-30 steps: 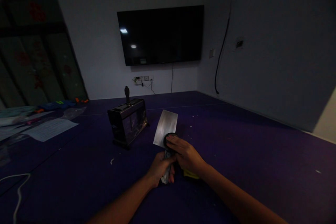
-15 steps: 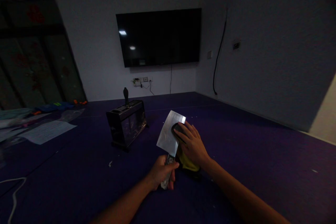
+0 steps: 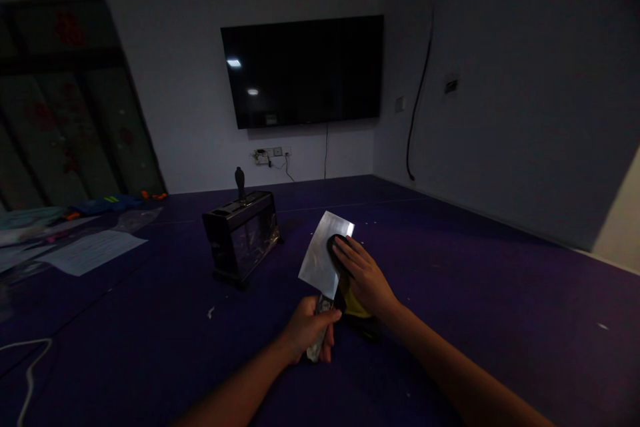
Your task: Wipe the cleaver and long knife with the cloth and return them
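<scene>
My left hand (image 3: 311, 329) is closed round the patterned handle of a cleaver (image 3: 317, 260), whose broad metal blade points up and away from me. My right hand (image 3: 370, 280) lies over a black-and-yellow cloth (image 3: 357, 307) and presses its dark part to the right side of the blade. The lower part of the cloth hangs below that hand. Beyond the hands, to the left, stands a black knife block (image 3: 241, 233) with clear sides. A single dark-handled utensil (image 3: 240, 181) sticks up from its top; its lower part is hard to make out.
Papers (image 3: 93, 250) and plastic wrapping lie on the purple surface (image 3: 475, 293) at the left. A white cable (image 3: 31, 373) curves at the near left. Small scraps (image 3: 211, 311) are scattered about. A television (image 3: 305, 73) hangs on the far wall.
My right hand and the cloth have shifted slightly on the blade, the fingers now covering more of the dark part. The cleaver and my left hand stay nearly still.
</scene>
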The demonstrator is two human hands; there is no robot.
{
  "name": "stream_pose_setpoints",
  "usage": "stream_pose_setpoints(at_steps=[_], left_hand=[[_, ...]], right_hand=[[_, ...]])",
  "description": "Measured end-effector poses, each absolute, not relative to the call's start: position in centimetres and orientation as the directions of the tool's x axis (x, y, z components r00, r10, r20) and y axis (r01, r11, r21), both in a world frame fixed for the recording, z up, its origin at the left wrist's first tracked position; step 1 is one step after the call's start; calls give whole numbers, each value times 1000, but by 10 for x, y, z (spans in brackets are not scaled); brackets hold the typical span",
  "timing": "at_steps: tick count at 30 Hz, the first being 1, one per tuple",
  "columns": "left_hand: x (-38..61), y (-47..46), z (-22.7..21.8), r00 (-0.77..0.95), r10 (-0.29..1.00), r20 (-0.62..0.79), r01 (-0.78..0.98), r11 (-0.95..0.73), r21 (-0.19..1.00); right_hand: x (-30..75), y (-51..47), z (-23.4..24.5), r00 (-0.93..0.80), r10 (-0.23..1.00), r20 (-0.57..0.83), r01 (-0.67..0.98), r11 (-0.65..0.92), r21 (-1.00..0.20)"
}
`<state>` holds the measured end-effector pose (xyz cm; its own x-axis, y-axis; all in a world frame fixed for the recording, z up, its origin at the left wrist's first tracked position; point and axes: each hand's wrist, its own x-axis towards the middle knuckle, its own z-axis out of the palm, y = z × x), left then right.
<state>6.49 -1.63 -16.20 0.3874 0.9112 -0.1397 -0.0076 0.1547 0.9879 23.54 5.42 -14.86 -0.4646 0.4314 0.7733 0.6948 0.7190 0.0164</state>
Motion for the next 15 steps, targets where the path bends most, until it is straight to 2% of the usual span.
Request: stream_pose_setpoints(at_steps=[6, 15], left_hand=[[67, -17, -161, 335, 930, -149, -27, 167, 986], [67, -17, -156, 223, 962, -156, -80, 177, 981]], right_hand=[[237, 52, -148, -502, 382, 776, 633, 773, 29], [213, 35, -149, -702, 291, 650, 484, 864, 135]])
